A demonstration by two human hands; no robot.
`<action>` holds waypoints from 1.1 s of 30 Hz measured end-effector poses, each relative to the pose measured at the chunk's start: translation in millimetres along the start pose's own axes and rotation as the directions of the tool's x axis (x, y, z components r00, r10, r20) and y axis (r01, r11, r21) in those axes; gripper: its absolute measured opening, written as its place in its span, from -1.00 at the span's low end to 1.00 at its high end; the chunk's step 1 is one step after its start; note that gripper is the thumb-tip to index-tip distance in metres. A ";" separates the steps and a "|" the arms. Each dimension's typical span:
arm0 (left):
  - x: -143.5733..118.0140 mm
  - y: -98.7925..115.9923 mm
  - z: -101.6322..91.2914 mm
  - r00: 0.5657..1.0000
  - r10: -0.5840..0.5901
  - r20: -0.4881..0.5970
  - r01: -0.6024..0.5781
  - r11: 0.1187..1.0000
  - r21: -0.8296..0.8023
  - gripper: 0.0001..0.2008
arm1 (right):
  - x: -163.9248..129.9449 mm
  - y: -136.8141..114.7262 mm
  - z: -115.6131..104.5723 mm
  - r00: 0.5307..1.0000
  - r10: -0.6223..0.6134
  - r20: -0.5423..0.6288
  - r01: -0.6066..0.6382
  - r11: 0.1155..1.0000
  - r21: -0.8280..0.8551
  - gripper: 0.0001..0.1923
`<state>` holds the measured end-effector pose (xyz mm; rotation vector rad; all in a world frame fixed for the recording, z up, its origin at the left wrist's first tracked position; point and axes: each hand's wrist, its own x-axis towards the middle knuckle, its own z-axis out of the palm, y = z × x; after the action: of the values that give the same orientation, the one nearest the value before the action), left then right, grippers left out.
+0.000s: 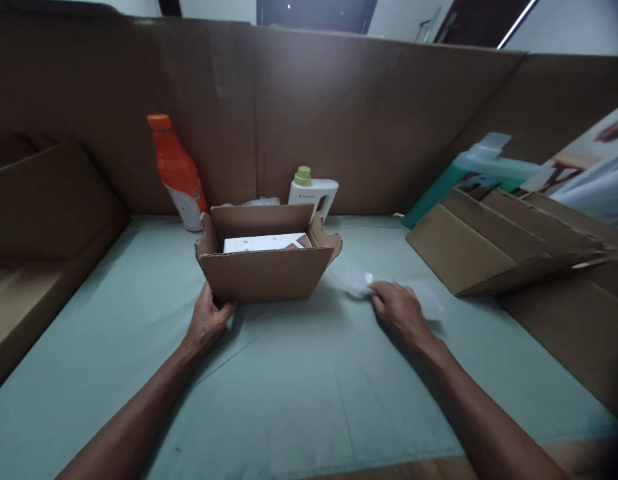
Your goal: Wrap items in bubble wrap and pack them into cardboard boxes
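An open cardboard box stands upright on the green cloth, its flaps raised. A white carton with a brown patch at its right end sits inside it. My left hand grips the box's lower left corner, with the thumb at the front and the fingers partly hidden along the side. To the right of the box, my right hand is closed on a clear plastic wrap, which spreads out from both sides of the hand and looks blurred.
Behind the box stand a red bottle and a white jug, with bubble wrap between them. A teal jug leans at the right beside more cardboard boxes. Cardboard walls enclose the green cloth.
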<state>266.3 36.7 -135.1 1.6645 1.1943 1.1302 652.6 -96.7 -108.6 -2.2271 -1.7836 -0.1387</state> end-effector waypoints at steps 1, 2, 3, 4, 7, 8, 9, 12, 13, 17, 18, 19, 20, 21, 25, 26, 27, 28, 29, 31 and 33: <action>0.0 0.7 0.1 1.000 0.008 0.004 -0.008 1.000 -0.009 -0.58 | -19.1 2.1 -5.5 1.000 -0.007 -0.013 0.007 1.000 -0.006 -0.66; 0.1 1.3 0.1 1.000 0.012 0.006 -0.012 1.000 -0.012 -0.56 | -38.3 -0.7 -9.5 0.998 -0.041 -0.049 0.042 0.999 0.007 -0.66; 0.3 1.8 -0.1 1.000 0.018 0.010 -0.018 1.000 -0.013 -0.55 | -56.6 -9.0 -11.7 0.993 -0.096 -0.063 0.099 0.994 0.035 -0.67; 0.5 2.2 -0.3 1.000 0.025 0.013 -0.025 1.000 -0.010 -0.55 | -73.0 -22.6 -12.4 0.985 -0.164 -0.043 0.167 0.983 0.077 -0.66; 0.5 2.4 -0.6 0.999 0.051 0.004 -0.051 0.999 -0.001 -0.56 | -101.4 -81.8 -12.1 0.918 -0.391 0.063 0.366 0.898 0.247 -0.60; 0.3 2.1 -0.5 0.998 0.061 -0.001 -0.061 0.998 0.002 -0.56 | -102.4 -100.3 -13.2 0.889 -0.450 0.085 0.408 0.864 0.296 -0.58; -0.2 1.8 -0.3 0.997 0.071 -0.007 -0.071 0.997 0.006 -0.56 | -99.3 -114.8 -15.1 0.870 -0.484 0.091 0.430 0.837 0.339 -0.53; -2.6 0.5 0.5 0.994 0.104 -0.040 -0.103 0.994 0.019 -0.54 | -70.4 -128.7 -21.8 0.930 -0.368 0.006 0.328 0.835 0.443 -0.46; -3.6 0.2 0.9 0.993 0.111 -0.048 -0.110 0.994 0.024 -0.53 | -56.1 -126.0 -22.1 0.964 -0.264 -0.032 0.247 0.841 0.482 -0.49; -5.7 0.3 2.5 0.992 0.120 -0.037 -0.119 0.993 0.017 -0.51 | 3.4 -113.6 -5.8 0.999 0.040 -0.019 -0.019 0.775 0.631 -0.45; -4.4 0.8 3.0 0.992 0.120 -0.035 -0.120 0.993 0.008 -0.52 | 15.1 -113.7 1.0 0.999 0.045 0.010 -0.040 0.758 0.651 -0.45; -1.9 1.5 3.6 0.992 0.121 -0.031 -0.121 0.993 0.000 -0.52 | 24.8 -114.9 7.8 0.999 0.039 0.033 -0.051 0.746 0.665 -0.48; 2.1 2.6 4.2 0.992 0.122 -0.023 -0.123 0.992 -0.005 -0.52 | 32.7 -116.8 13.8 0.998 0.036 0.046 -0.057 0.738 0.673 -0.52; 7.8 3.8 5.0 0.992 0.125 -0.009 -0.125 0.992 -0.007 -0.51 | 39.1 -118.7 18.8 0.998 0.042 0.045 -0.061 0.734 0.677 -0.55; 43.3 7.9 12.0 0.988 0.135 0.080 -0.138 0.990 0.036 -0.43 | 57.0 -117.8 25.2 0.996 0.088 0.027 -0.083 0.718 0.691 -0.61; 52.0 7.7 14.5 0.987 0.127 0.098 -0.132 0.990 0.052 -0.43 | 59.2 -114.6 23.7 0.995 0.092 0.028 -0.086 0.713 0.696 -0.59; 58.7 7.2 16.6 0.987 0.116 0.108 -0.122 0.991 0.059 -0.43 | 59.5 -110.2 21.0 0.995 0.098 0.030 -0.090 0.706 0.703 -0.57; 62.3 6.5 17.9 0.988 0.106 0.114 -0.114 0.991 0.063 -0.43 | 57.0 -104.9 16.9 0.994 0.104 0.029 -0.094 0.700 0.708 -0.55; 62.3 6.0 17.6 0.988 0.103 0.116 -0.111 0.992 0.066 -0.43 | 51.1 -98.9 11.6 0.994 0.109 0.025 -0.095 0.700 0.708 -0.52; 50.8 5.8 12.1 0.988 0.111 0.108 -0.122 0.987 0.104 -0.40 | 28.7 -87.6 -1.4 0.994 0.105 0.008 -0.083 0.728 0.680 -0.52; 27.3 6.8 1.7 0.986 0.122 0.115 -0.145 0.966 0.214 -0.39 | -3.8 -81.6 -13.1 0.999 0.051 -0.013 -0.032 0.786 0.617 -0.58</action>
<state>274.2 61.1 -123.4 1.9740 1.1931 1.0085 574.1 -87.9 -84.0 -1.7640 -1.4719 0.3755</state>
